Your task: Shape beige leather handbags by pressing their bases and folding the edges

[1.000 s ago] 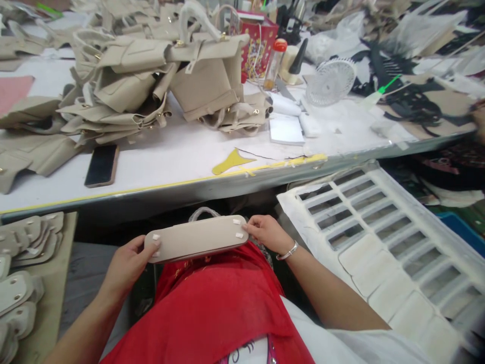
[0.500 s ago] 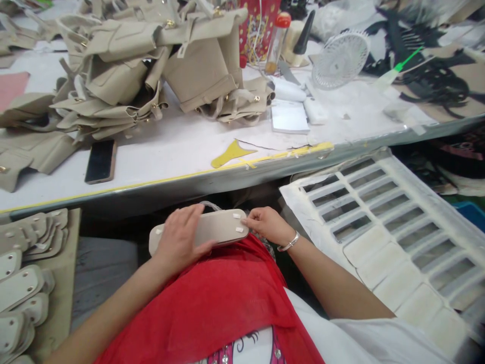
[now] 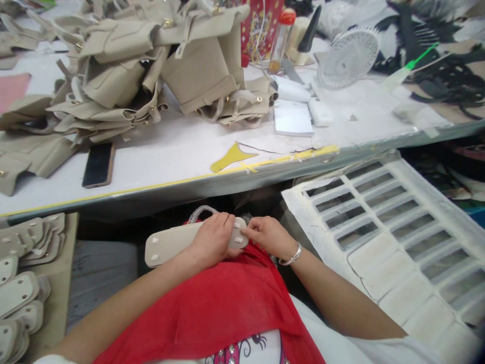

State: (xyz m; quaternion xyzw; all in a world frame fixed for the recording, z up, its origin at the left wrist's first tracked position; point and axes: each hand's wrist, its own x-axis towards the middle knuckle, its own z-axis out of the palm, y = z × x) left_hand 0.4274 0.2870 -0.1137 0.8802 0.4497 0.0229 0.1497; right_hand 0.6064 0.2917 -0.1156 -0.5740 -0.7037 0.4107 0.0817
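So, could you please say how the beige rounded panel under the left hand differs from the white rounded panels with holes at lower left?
The beige rounded panel bears white tabs; the white rounded panels show dark holes. The beige panel lies under the left hand; the white panels lie overlapping on an olive board. Both have rounded ends.

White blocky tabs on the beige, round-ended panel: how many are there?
4 tabs: two at the left end of the panel, two at the right. Any under the left hand cannot be seen.
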